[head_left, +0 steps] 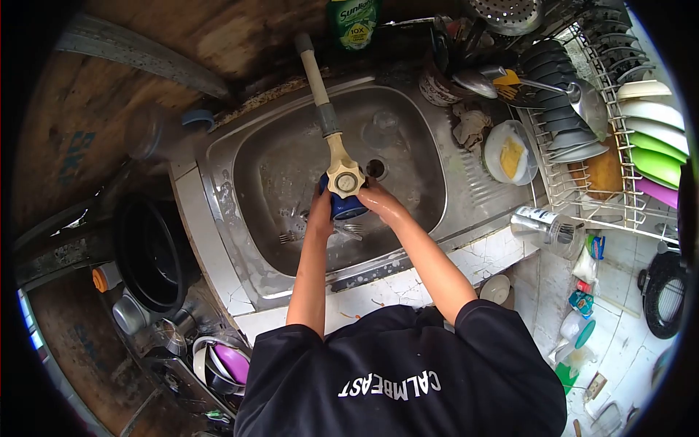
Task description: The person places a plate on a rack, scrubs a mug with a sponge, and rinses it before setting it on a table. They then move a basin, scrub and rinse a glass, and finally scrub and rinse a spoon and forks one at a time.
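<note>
Past the counter's (393, 290) near edge, we see forks (352, 230) on the sink (422, 237) floor, then our left hand (321, 207) and right hand (379, 201) gripping opposite sides of a blue vessel (349, 209). We judge it light, stiff and slippery when wet, best held by both sides as here. It looks deep blue and rounded, partly hidden under the tap (345, 178) reaching from the far edge.

Steel sink (419, 193): forks (352, 230) on basin floor, 6 and 7 o'clock. Drainboard (472, 180) at 3 o'clock: pale bowl (494, 154); crumpled cloth (472, 127), 2 o'clock.
</note>
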`<state>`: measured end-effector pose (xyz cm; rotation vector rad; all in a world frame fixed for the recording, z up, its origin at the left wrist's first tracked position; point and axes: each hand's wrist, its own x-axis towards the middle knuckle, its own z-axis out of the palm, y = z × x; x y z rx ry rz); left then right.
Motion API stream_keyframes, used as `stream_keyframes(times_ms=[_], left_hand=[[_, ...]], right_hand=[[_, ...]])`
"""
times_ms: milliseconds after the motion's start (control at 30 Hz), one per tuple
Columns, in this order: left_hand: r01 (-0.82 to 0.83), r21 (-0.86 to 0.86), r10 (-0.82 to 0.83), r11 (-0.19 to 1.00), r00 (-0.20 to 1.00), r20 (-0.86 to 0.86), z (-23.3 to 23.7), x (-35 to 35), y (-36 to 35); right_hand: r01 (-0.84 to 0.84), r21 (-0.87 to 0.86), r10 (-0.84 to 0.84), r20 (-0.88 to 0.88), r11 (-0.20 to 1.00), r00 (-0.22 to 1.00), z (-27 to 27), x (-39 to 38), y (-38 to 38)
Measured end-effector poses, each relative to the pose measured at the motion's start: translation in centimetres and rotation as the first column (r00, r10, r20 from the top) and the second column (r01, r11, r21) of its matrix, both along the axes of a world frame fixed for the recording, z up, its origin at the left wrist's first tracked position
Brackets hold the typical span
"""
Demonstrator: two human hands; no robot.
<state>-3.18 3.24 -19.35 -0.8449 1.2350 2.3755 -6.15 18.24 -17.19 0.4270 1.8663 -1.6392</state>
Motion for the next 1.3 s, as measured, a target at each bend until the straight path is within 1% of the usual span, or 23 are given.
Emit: stream_keyframes(times_ms=[33, 133, 267, 333, 433, 500, 533, 567, 633, 667, 733, 800, 867, 933, 967, 1000, 1067, 1100, 1133, 1167, 1200, 1267, 1300], left_hand=[[0.045, -0.027, -0.043, 0.999, 0.997, 0.061, -0.5, -0.3, 0.0], [0.154, -0.158, -0.146, 0.975, 0.987, 0.061, 0.2, -1.6, 0.9], [0.100, -0.106, -0.095, 0.989, 0.994, 0.056, 3.9, -1.9, 2.4], [0.103, -0.101, -0.099, 0.990, 0.994, 0.039, 3.9, -2.0, 2.3], [0.114, -0.022, -0.113, 0.993, 0.993, 0.031, 3.9, -1.6, 1.4], [-0.040, 0.267, -0.010, 0.963, 0.983, 0.184, 4.1, -1.5, 0.4], [-0.042, 0.261, -0.007, 0.964, 0.982, 0.186, 4.3, -1.3, 0.1], [-0.055, 0.367, -0.012, 0.928, 0.984, 0.180, 4.5, -1.3, -0.1], [-0.088, 0.490, -0.008, 0.867, 0.982, 0.189, 4.8, -1.6, -0.2], [-0.086, 0.488, -0.008, 0.869, 0.982, 0.188, 5.0, -1.5, 0.0], [-0.109, 0.464, 0.043, 0.879, 0.988, 0.150, 4.9, -0.7, 0.0], [-0.059, 0.432, 0.020, 0.900, 0.995, 0.095, 3.9, 0.1, -0.3], [-0.031, 0.355, 0.066, 0.934, 0.994, -0.087, 1.5, 1.9, -0.6], [0.020, 0.363, 0.045, 0.932, 0.984, -0.170, 2.2, 2.7, -0.5], [0.125, 0.289, -0.045, 0.949, 0.962, -0.269, 2.2, 3.1, -0.9], [0.220, 0.201, -0.137, 0.955, 0.924, -0.357, 2.2, 3.5, -1.5], [0.270, 0.227, -0.209, 0.936, 0.943, -0.259, 3.7, 3.3, -2.4], [0.388, 0.064, -0.352, 0.919, 0.884, -0.307, 4.5, 3.1, -2.8], [0.491, -0.107, -0.497, 0.864, 0.803, -0.328, 5.6, 2.8, -3.1], [0.562, -0.222, -0.604, 0.797, 0.752, -0.264, 6.7, 2.1, -3.3], [0.562, -0.222, -0.604, 0.796, 0.751, -0.266, 6.8, 1.8, -3.1], [0.526, -0.591, -0.751, 0.612, 0.620, -0.227, 7.0, 1.5, -2.6], [0.526, -0.592, -0.753, 0.611, 0.617, -0.229, 7.3, 1.1, -2.3]], right_hand=[[-0.069, -0.030, 0.071, 0.089, 0.997, 0.994, 4.7, -0.4, 0.4], [-0.033, 0.038, 0.024, 0.224, 0.999, 0.974, 6.1, -0.9, 0.6], [-0.062, -0.004, 0.060, 0.307, 0.998, 0.950, 7.4, -1.3, 1.4], [-0.056, 0.031, 0.043, 0.340, 0.998, 0.939, 7.5, -1.5, 1.7], [-0.121, -0.020, 0.123, 0.259, 0.992, 0.958, 7.0, -1.1, 2.0], [-0.058, -0.047, 0.068, 0.253, 0.997, 0.965, 6.4, -1.0, 1.9], [0.006, -0.073, 0.013, 0.250, 0.997, 0.968, 6.1, -0.9, 1.8], [0.004, -0.078, 0.015, 0.248, 0.997, 0.969, 5.9, -1.0, 1.7], [0.024, -0.321, 0.057, 0.241, 0.947, 0.969, 5.7, -1.6, 1.7], [0.024, -0.324, 0.057, 0.239, 0.946, 0.969, 5.6, -1.9, 1.6], [0.172, -0.605, 0.079, 0.364, 0.777, 0.928, 4.3, -2.3, 1.2], [0.145, -0.634, 0.075, 0.307, 0.759, 0.949, 3.0, -2.2, 1.2], [0.121, -0.656, 0.071, 0.259, 0.745, 0.963, 2.9, -1.6, 1.3], [-0.060, -0.471, 0.166, 0.187, 0.880, 0.968, 3.9, -1.1, 1.6], [-0.063, -0.574, 0.182, 0.151, 0.816, 0.972, 3.8, -0.5, 1.7], [-0.063, -0.571, 0.181, 0.152, 0.818, 0.972, 4.6, -0.2, 1.9], [-0.361, -0.462, 0.331, -0.147, 0.810, 0.932, 6.4, 0.2, 2.7], [-0.475, -0.275, 0.389, -0.314, 0.836, 0.866, 6.0, 0.5, 3.1], [-0.474, -0.283, 0.389, -0.308, 0.834, 0.868, 6.4, 1.0, 3.2], [-0.541, -0.114, 0.453, -0.421, 0.833, 0.786, 6.8, 1.0, 3.6], [-0.578, 0.067, 0.525, -0.510, 0.813, 0.681, 7.4, 0.9, 4.1], [-0.587, 0.040, 0.535, -0.466, 0.809, 0.705, 7.9, 0.5, 4.7], [-0.575, 0.079, 0.528, -0.512, 0.814, 0.677, 7.9, 0.4, 4.9]])
